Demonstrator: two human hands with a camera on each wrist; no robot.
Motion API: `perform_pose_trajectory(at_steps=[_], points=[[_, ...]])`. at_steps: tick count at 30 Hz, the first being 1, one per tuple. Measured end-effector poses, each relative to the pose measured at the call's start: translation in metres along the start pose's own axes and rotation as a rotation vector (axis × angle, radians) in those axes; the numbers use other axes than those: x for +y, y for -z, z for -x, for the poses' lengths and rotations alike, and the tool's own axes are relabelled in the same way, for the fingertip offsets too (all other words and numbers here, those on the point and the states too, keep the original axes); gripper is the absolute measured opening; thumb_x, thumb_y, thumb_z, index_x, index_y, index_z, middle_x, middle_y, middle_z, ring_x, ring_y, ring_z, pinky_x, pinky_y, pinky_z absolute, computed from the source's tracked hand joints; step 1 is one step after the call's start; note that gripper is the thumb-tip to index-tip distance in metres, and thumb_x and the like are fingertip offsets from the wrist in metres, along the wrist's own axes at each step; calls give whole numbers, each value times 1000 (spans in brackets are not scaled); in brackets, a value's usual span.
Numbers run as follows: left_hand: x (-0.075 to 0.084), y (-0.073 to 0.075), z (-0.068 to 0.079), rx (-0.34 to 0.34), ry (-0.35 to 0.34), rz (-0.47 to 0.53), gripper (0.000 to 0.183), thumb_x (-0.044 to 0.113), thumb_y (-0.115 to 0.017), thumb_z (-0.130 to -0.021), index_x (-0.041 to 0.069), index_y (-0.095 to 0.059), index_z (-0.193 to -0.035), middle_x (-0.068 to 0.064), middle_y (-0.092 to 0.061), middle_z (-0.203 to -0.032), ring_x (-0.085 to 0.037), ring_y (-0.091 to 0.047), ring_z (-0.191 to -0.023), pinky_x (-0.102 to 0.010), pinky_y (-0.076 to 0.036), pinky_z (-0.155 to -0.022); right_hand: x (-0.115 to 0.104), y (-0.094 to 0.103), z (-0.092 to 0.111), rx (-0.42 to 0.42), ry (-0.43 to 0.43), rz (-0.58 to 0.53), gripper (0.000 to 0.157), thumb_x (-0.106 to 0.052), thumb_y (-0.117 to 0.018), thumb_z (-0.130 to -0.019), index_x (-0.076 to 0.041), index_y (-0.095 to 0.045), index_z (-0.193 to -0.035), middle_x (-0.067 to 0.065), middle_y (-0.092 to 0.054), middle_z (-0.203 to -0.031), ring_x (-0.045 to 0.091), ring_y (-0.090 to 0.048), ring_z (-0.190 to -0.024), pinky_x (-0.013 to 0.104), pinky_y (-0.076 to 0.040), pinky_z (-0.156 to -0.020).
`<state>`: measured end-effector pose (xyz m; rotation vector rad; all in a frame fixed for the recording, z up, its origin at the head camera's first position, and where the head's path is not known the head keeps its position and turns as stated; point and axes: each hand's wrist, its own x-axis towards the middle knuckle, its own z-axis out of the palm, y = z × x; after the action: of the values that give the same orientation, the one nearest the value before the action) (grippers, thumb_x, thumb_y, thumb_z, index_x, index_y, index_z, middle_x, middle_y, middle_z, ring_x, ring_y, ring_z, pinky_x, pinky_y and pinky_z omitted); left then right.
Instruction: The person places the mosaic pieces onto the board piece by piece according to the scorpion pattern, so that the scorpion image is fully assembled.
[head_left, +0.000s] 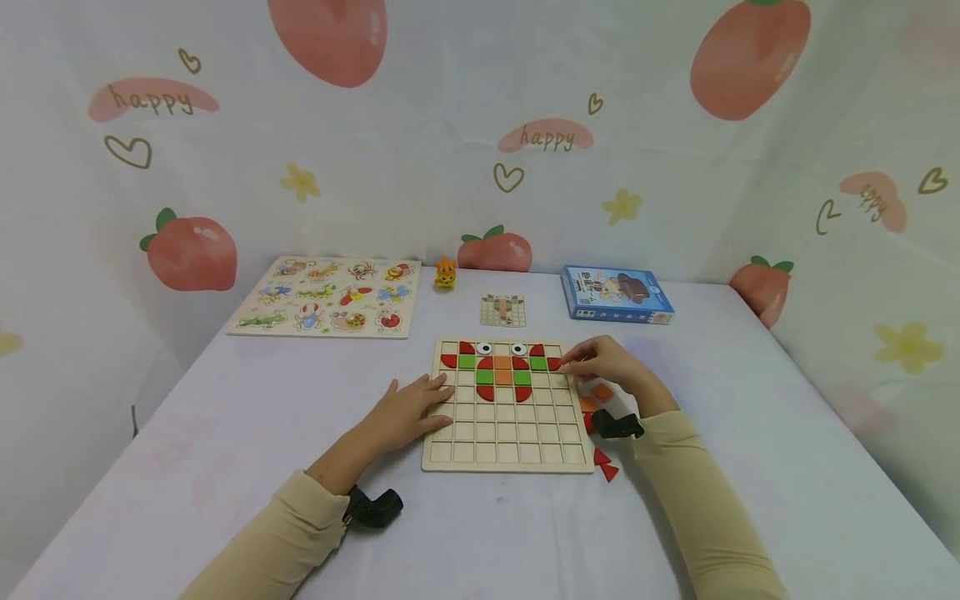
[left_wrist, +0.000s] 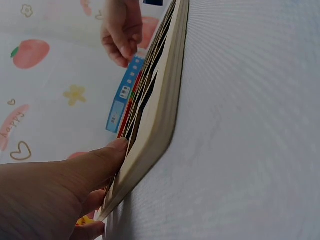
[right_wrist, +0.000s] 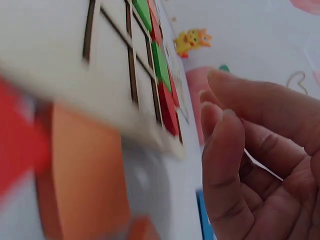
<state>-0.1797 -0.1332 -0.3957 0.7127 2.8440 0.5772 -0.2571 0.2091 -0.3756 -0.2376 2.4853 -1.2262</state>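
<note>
A wooden grid board [head_left: 472,455] lies flat on the white-covered table. Red curved pieces, green squares [head_left: 537,363], orange squares [head_left: 502,377] and two round eye pieces [head_left: 484,349] fill several cells in its upper rows. My left hand [head_left: 401,414] rests on the board's left edge with fingers spread; in the left wrist view its thumb [left_wrist: 102,157] touches the rim. My right hand [head_left: 611,367] is at the upper right edge, beside a red curved piece [head_left: 554,364] in the end cell. Nothing shows between its loosely bent fingers [right_wrist: 225,155] in the right wrist view.
Loose orange squares [head_left: 602,392] and red triangles [head_left: 608,472] lie along the board's right side, partly under my right wrist. Behind the board are a small pattern card [head_left: 502,310], a blue box [head_left: 617,294], a yellow-orange toy figure [head_left: 445,273] and an insect puzzle board [head_left: 326,297].
</note>
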Motion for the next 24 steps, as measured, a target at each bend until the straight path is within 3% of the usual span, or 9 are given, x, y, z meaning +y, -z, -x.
perform_pose_trajectory(at_steps=[18, 24], points=[[-1, -1, 0, 7, 4, -3, 56, 42, -57, -90, 15, -47, -138, -7, -35, -150, -32, -28, -140, -69, -13, -106, 38, 27, 27, -64, 14, -8, 36, -15, -66, -85, 6, -62, -114, 17, -64, -114, 12, -59, -80, 24, -50, -72], [-1, -1, 0, 1, 11, 1, 56, 42, -57, -90, 16, -47, -138, -6, -35, -150, -31, -27, -140, -68, -13, -107, 51, 29, 31, -106, 52, -19, 37, -11, -70, -82, 7, -62, -114, 9, -65, -95, 10, -52, -72, 21, -46, -65]])
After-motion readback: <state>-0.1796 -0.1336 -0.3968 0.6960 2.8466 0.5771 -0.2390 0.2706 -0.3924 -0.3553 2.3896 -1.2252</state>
